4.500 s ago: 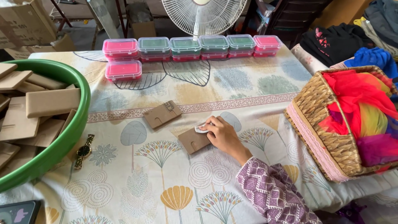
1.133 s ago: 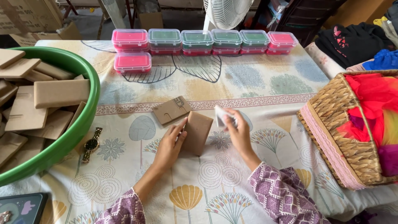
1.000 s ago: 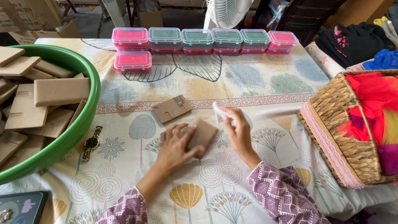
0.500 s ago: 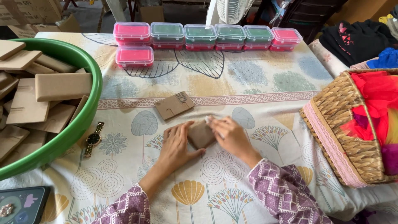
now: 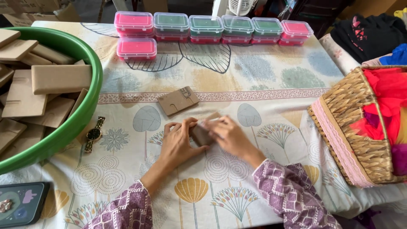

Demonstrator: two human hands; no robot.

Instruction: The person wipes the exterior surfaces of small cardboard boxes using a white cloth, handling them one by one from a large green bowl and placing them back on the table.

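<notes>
Floral tablecloth (image 5: 263, 76) w/ small brown card box (image 5: 202, 132) at centre, left hand (image 5: 180, 142) & right hand (image 5: 229, 135) both grasping it; looks light, thin, creasable—prob. best held by edges.

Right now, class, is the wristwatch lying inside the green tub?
No: the wristwatch lies on the tablecloth just outside the rim of the green tub, which holds only brown cardboard pieces.

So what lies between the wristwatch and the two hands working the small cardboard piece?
In the head view, only bare printed tablecloth separates the wristwatch from the left hand; the right hand sits beyond it, both touching the cardboard piece.
</notes>
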